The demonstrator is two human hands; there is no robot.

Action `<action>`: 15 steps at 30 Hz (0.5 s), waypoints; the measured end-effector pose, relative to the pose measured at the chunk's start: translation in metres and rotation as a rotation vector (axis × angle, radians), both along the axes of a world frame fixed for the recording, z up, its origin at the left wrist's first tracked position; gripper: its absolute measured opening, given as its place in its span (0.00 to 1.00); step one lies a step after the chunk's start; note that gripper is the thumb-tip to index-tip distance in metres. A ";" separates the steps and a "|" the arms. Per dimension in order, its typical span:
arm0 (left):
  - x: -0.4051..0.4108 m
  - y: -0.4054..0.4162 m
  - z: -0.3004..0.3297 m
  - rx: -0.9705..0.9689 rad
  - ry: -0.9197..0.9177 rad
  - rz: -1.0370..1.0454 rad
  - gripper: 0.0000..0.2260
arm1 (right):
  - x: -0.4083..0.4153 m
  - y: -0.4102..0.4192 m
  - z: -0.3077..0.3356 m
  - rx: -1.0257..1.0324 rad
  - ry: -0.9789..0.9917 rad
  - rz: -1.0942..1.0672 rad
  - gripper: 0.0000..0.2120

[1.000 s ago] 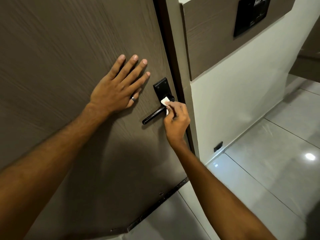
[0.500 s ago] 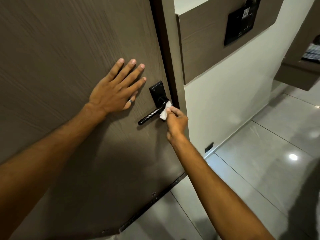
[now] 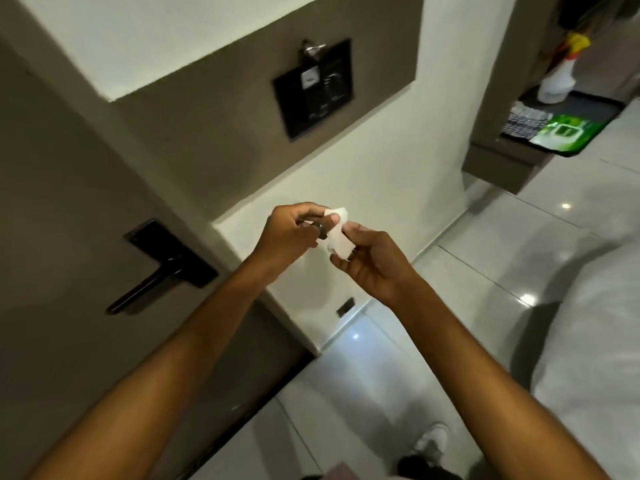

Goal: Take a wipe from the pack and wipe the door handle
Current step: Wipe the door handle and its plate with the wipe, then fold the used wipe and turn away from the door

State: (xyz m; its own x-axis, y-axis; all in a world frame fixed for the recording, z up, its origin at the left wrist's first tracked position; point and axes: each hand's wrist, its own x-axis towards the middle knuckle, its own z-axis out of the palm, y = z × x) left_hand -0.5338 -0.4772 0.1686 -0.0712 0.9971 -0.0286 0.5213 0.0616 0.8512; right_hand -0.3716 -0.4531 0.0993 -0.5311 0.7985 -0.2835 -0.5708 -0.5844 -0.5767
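Note:
A small white wipe (image 3: 337, 233), crumpled, is held between both hands in front of the white wall. My left hand (image 3: 289, 233) pinches its upper end and my right hand (image 3: 372, 263) grips its lower end. The black door handle (image 3: 143, 285), on its black plate, sticks out of the brown door (image 3: 62, 209) at the left, well apart from both hands. The green wipe pack (image 3: 566, 131) lies on a black tray (image 3: 602, 109) on a shelf at the far right.
A black wall panel (image 3: 313, 86) hangs above the hands. A spray bottle (image 3: 559, 81) and a folded checked cloth (image 3: 524, 121) share the tray. White bedding (image 3: 588, 341) fills the right side. Glossy floor tiles (image 3: 485, 278) lie below, with my shoe (image 3: 431, 441) near the bottom.
My right hand pulled the wipe off the handle and my left hand left the door; both now meet on the wipe. The view swung right, away from the door.

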 end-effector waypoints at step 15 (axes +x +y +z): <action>0.353 0.274 -0.107 0.451 0.570 -0.037 0.28 | 0.364 0.270 -0.030 0.271 -0.827 -0.359 0.08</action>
